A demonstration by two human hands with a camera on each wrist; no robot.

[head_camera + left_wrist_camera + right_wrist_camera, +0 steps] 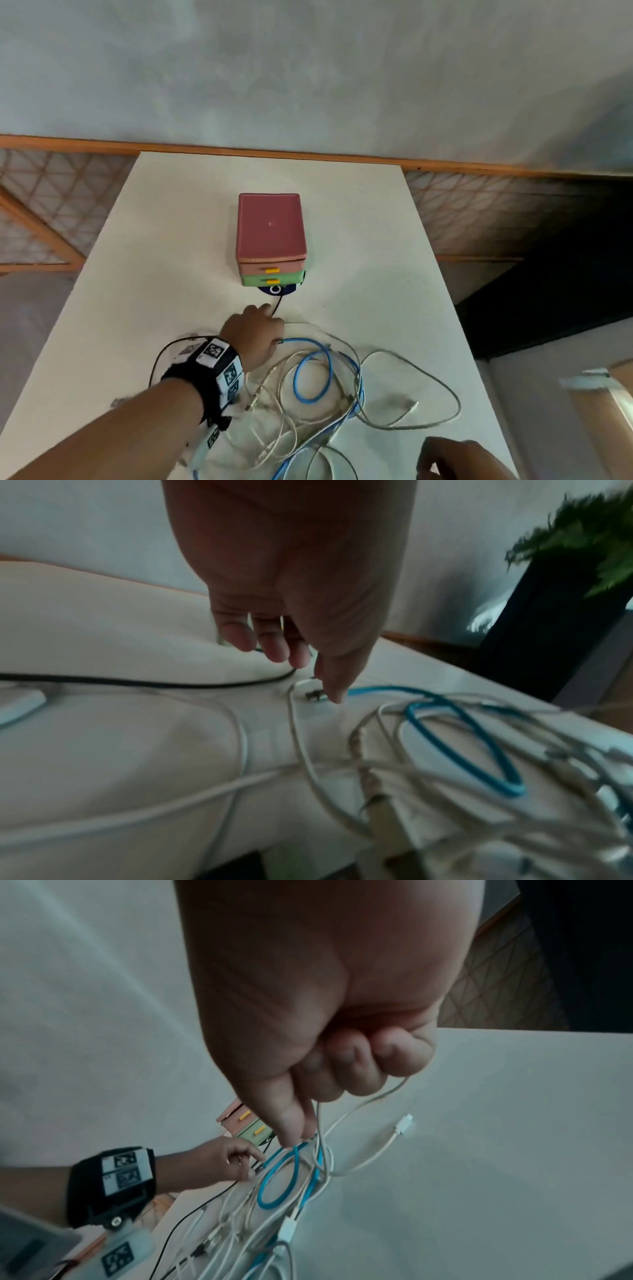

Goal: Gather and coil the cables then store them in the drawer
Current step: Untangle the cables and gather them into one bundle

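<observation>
— Gathering is under way: a white cable [359,1107] is held in the curled fingers of the right hand [329,1031], so that grip is closed on it.
— And the left hand [255,334]?
— Its fingers are loosely extended over the black cable [137,681], touching or nearly so; nothing is clasped yet. That strand should be pinched and drawn toward the tangle, where the blue cable [310,373] lies looped.
— Where is everything set?
— On a pale tabletop [171,240]. The drawer unit [270,240] stands behind the cables, drawers closed. A grey wall [308,68] is seen beyond.
</observation>
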